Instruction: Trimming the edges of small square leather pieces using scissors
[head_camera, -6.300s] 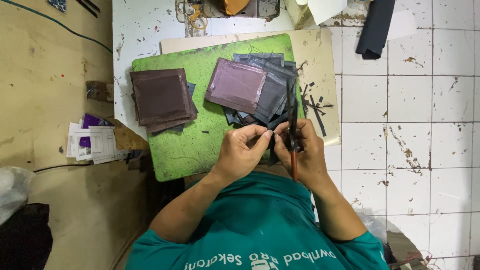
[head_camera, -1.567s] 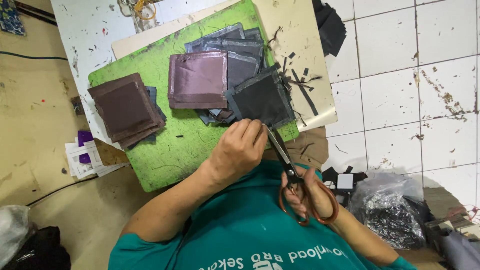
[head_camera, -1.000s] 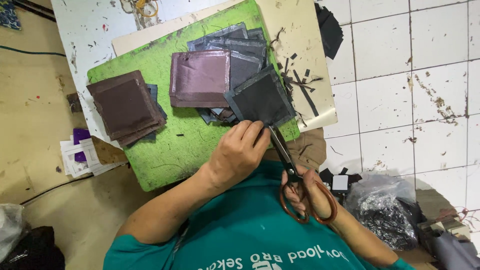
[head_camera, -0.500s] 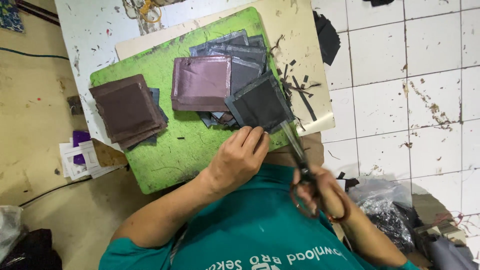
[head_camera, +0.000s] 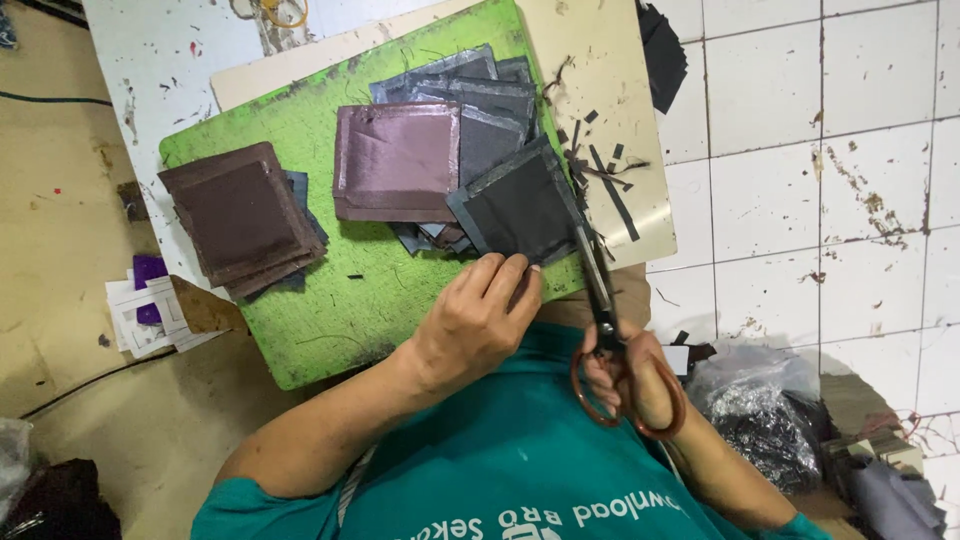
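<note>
Dark grey square: fabric-like piece (head_camera: 520, 208), held tilted at the near right corner of the green mat (head_camera: 330, 330); its far edges overlap the pile of grey squares (head_camera: 470, 100)
Left hand: left hand (head_camera: 470, 330) pinches the piece at its near edge; fingers (head_camera: 505, 285) narrow, closed on the material, thumb side hidden under it
Right hand: right hand (head_camera: 630, 375) wrapped through the orange loops of the scissors (head_camera: 605, 330); fingers closed on the handles
Blades: run up along the right edge of the piece; look nearly shut; tip meets the edge near the far right corner, exact contact hard to tell
Piece vs fingers: left fingertips sit on the near edge, just beside the blade line but clear of it; right hand well below the piece, near the chest
Doing it well (judgement): keep the piece taut and flat; cut a thin even strip parallel to the edge; keep the pinch close to the cut line for stiffness yet off the blade path; turn the piece, not the scissors, at corners
Offcuts: thin dark strips (head_camera: 605, 180) lie on the beige board (head_camera: 620, 90) right of the mat
Other stacks: brown square (head_camera: 398, 160) mid-mat; brown stack (head_camera: 243, 218) at left, well apart from both hands
Support: low white table (head_camera: 160, 60) carries board and mat; tiled floor (head_camera: 820, 180) to the right
</note>
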